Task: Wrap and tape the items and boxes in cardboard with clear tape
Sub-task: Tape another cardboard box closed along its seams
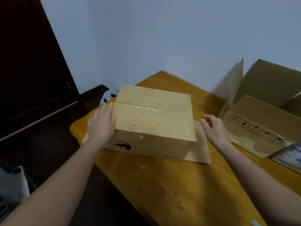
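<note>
While the left hand (pixel 101 122) lies flat against the box (pixel 153 121), the right hand (pixel 213 127) — loosely curled, empty — hangs just off the opposite side.

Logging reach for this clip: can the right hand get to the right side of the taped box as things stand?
Probably yes. The right hand hovers, holding nothing, just right of the taped box; only the flat cardboard sheet lies low between them.

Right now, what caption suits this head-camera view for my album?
Left hand touches a taped brown cardboard box on a flat cardboard sheet; right hand hovers beside it.
</note>
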